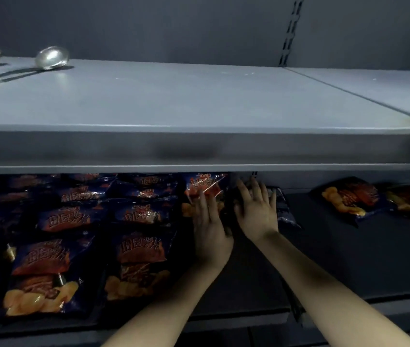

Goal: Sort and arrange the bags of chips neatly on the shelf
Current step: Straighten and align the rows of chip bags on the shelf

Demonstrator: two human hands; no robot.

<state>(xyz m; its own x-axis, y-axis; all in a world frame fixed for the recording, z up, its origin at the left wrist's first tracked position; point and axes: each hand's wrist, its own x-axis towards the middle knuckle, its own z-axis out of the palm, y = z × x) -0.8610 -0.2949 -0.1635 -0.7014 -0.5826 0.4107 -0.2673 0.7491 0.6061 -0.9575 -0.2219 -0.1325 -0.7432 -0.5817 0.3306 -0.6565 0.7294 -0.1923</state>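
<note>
Both hands reach under the upper shelf (198,101) into the lower shelf (336,259). The left hand (210,227) lies with straight fingers (202,204) flat against an upright bag (205,187) at the right end of the stocked rows. The right hand (256,212) rests just beside it, its fingers spread apart on a dark bag (282,206) near the back. Rows of bags (48,266) overlap across the left part of the lower shelf, faces up. Two loose bags (349,199) lie tilted, well apart to the right. Two ladles (52,57) sit at the upper shelf's left rear.
</note>
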